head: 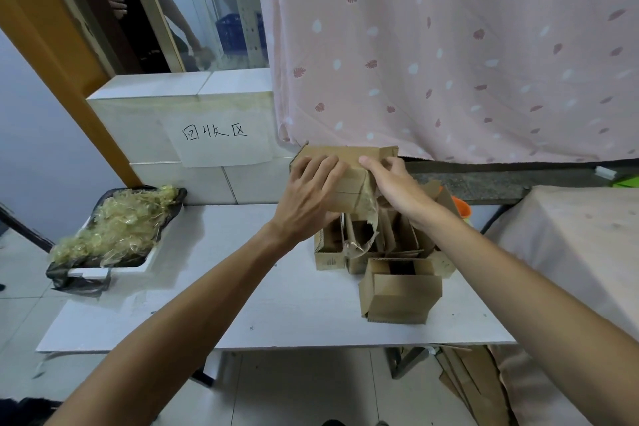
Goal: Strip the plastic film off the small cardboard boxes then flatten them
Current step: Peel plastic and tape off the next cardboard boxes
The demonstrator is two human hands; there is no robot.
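Holding one box (349,164) up above the table (242,304), in front of the curtain (449,45). Gripping its left side with left hand (311,194), fingers spread across the near face, thumb hidden. Clasping its right end with right hand (397,187), thumb on top, fingers curled round behind. Trailing a loose strip of film (363,242) from under the box, down onto the open boxes (401,290) clustered on the table just below. At the table's left end, a tray (90,274) heaped with film scraps (114,228). Handwritten paper sign (221,138) on the wall behind.
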